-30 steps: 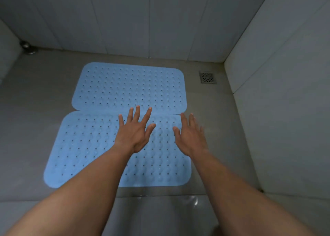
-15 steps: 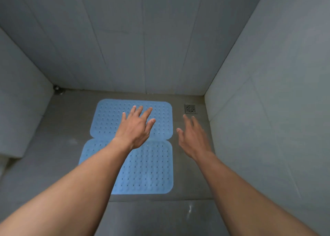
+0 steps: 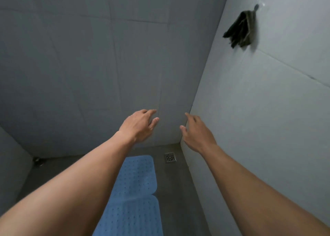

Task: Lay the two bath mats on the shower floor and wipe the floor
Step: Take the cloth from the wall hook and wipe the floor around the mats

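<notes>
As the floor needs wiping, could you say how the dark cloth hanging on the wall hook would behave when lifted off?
The dark cloth droops in loose folds from the small wall hook, so it is probably floppy and light. Hanging by one point, it should likely slip off with an upward lift.

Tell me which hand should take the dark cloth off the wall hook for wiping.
Right, probably. The right hand is raised next to the side wall where the dark cloth hangs from its hook; the left hand is by the back wall, farther from it. Both are open and empty.
</notes>
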A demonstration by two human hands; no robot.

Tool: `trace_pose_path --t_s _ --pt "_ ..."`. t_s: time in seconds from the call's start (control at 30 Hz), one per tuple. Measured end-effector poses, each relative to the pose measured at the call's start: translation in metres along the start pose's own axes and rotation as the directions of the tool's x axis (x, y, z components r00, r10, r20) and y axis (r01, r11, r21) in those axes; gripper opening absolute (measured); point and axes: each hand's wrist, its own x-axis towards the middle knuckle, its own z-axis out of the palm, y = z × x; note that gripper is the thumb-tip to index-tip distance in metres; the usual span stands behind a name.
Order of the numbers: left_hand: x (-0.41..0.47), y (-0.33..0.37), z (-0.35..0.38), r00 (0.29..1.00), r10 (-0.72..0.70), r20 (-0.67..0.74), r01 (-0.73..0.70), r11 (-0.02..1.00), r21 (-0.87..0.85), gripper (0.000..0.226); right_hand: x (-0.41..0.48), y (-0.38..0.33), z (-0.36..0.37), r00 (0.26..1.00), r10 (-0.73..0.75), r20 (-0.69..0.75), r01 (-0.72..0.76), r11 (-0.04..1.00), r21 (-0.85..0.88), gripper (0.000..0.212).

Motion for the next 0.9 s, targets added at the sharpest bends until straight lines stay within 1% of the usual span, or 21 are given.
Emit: trace_pose_path --t_s 0.2,0.4,0.5,0.7,0.9 --pt "0.051 0.022 -0.073 0.994 0.093 -0.052 -0.092 0.996 0.017 0.050 0.022 -0.020 -0.083 0.994 0.031 -0.104 -0.033 0.999 -0.018 0.058" --pt "0.103 0.067 -0.126 0.975 0.193 -0.111 -0.199 0.979 -0.049 0.048 0.035 -0.020 -0.161 0.981 0.085 -0.176 -0.092 0.995 -0.033 0.055" --pt "0.134 0.089 -0.145 0.966 0.227 -0.119 -0.237 0.968 -0.077 0.047 0.046 -0.013 -0.195 0.968 0.115 -0.222 -0.127 0.991 -0.038 0.054" --pt "0.200 0.129 -0.155 0.946 0.295 -0.137 -0.311 0.943 -0.119 0.042 0.093 0.015 -0.240 0.935 0.163 -0.315 -0.187 0.981 -0.047 0.056" --pt "0.295 0.169 -0.143 0.937 0.322 -0.137 -0.340 0.929 -0.145 0.038 0.176 0.049 -0.262 0.896 0.161 -0.414 -0.194 0.980 -0.040 0.051"
